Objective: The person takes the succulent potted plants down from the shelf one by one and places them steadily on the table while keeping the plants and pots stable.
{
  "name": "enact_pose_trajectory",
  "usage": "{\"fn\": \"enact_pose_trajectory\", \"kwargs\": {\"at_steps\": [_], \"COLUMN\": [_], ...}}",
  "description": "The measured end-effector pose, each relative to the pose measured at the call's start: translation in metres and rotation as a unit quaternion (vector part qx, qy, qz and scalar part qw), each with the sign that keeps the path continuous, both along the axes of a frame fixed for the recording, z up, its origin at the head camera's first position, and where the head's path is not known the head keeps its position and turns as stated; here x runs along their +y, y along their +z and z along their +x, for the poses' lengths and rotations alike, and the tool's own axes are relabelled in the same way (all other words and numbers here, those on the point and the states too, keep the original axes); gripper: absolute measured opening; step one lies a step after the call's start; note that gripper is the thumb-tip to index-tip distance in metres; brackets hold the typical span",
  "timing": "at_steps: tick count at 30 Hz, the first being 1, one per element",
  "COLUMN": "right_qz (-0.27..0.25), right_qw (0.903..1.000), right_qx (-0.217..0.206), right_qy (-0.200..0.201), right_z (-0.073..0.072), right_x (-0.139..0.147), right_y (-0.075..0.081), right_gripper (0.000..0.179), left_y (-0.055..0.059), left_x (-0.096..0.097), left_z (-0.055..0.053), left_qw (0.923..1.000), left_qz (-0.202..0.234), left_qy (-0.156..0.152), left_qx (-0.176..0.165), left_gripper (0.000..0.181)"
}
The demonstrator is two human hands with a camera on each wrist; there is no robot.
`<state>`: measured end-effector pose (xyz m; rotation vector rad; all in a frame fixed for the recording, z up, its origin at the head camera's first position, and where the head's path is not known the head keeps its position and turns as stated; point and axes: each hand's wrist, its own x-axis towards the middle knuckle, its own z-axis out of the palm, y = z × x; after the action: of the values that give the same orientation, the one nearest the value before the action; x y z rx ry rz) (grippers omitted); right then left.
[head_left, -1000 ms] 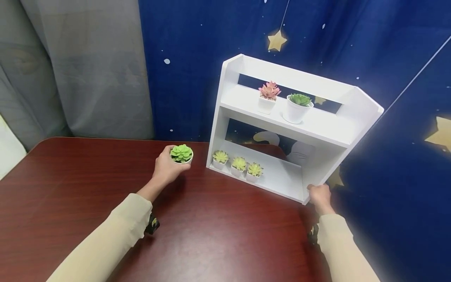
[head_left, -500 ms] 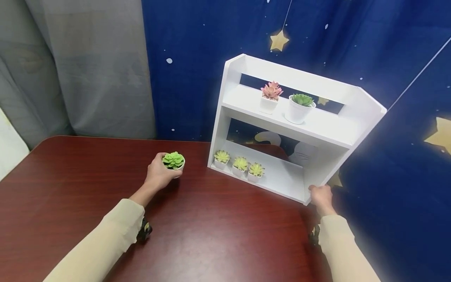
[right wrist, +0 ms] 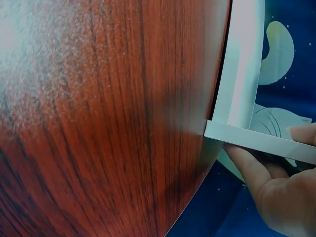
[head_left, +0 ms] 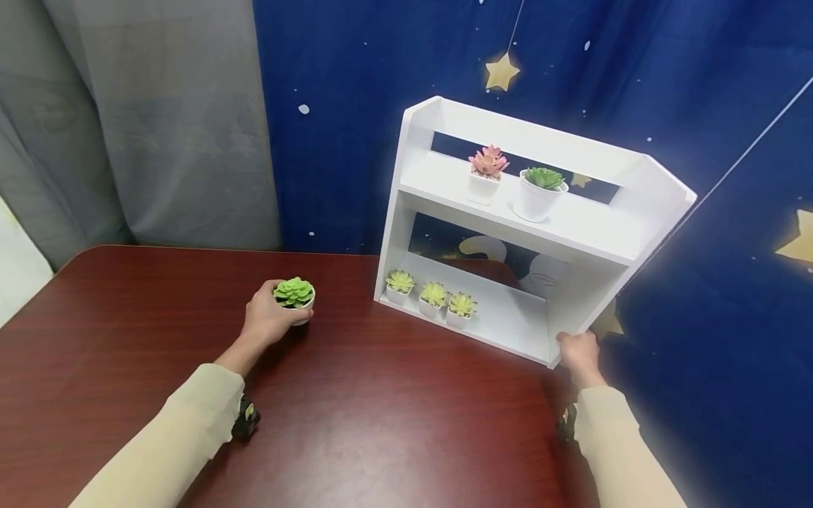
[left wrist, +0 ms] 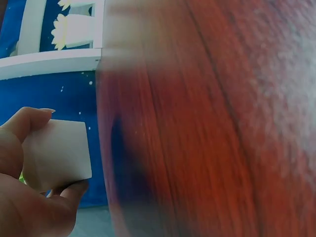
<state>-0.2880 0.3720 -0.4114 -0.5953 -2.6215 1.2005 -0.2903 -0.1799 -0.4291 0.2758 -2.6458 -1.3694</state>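
Note:
My left hand [head_left: 269, 315] grips a potted succulent [head_left: 294, 293], bright green in a white pot, left of the shelf. In the left wrist view, thumb and fingers wrap the white pot [left wrist: 59, 154], and its shadow falls on the tabletop. My right hand [head_left: 579, 354] holds the lower right side panel of a white two-tier shelf [head_left: 508, 331]. The right wrist view shows that panel [right wrist: 261, 139] between thumb and fingers. On the upper tier stand a pink succulent [head_left: 488, 166] and a dark green one [head_left: 540, 194]. Three small yellow-green succulents [head_left: 433, 299] line the lower tier's left half.
The shelf stands at an angle on a reddish-brown wooden table [head_left: 356, 423], its right end near the table's right edge. Behind hang a dark blue curtain [head_left: 336, 141] with stars and a grey curtain [head_left: 184, 127].
My left hand has moved left and toward me with the green potted succulent, away from the shelf. My right hand keeps its hold on the shelf, which stays in place.

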Motion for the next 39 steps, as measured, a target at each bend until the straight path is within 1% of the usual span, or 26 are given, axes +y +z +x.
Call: {"fn": "enact_pose_trajectory", "kwargs": {"at_steps": [5,8,12,21,25,28,31,36,39], "right_qz": [-0.001,-0.004,-0.007,-0.013,-0.011,-0.008,-0.004,-0.003,-0.003], "right_qw": [1.0,1.0,0.9999,0.9999,0.9999,0.9999,0.9999,0.9999,0.9999], "right_qx": [-0.008,-0.002,0.008,0.002,0.005,0.006,0.004,0.006,0.008], "right_qy": [0.001,-0.004,-0.006,-0.007,-0.009,-0.01,-0.01,-0.012,-0.014], "right_z": [-0.002,-0.003,-0.003,-0.003,-0.003,-0.002,-0.001,-0.001,-0.001], "right_x": [0.002,0.003,0.002,0.001,0.002,0.002,0.001,0.001,0.0], "right_y": [-0.001,-0.002,-0.002,-0.002,-0.003,-0.002,-0.001,-0.001,-0.001], "right_gripper": [0.05,0.049,0.047,0.048,0.048,0.048,0.048,0.048,0.048], "left_y": [-0.001,-0.003,-0.004,-0.007,-0.011,-0.013,-0.014,-0.016,-0.017], "left_x": [-0.012,-0.018,-0.024,-0.041,-0.048,-0.051,-0.05,-0.05,-0.051], "left_z": [0.0,-0.001,0.0,0.002,0.002,0.004,0.006,0.005,0.005], "left_qw": [0.9999,0.9999,0.9999,0.9995,0.9994,0.9995,0.9993,0.9993,0.9994], "left_qz": [-0.008,-0.01,-0.004,0.0,0.003,-0.001,-0.002,0.002,-0.001], "left_qy": [0.006,0.01,0.015,0.028,0.027,0.022,0.023,0.025,0.018], "left_qx": [-0.001,-0.003,-0.006,-0.014,-0.02,-0.023,-0.028,-0.028,-0.028], "left_gripper": [0.089,0.09,0.091,0.095,0.098,0.098,0.096,0.096,0.097]}}
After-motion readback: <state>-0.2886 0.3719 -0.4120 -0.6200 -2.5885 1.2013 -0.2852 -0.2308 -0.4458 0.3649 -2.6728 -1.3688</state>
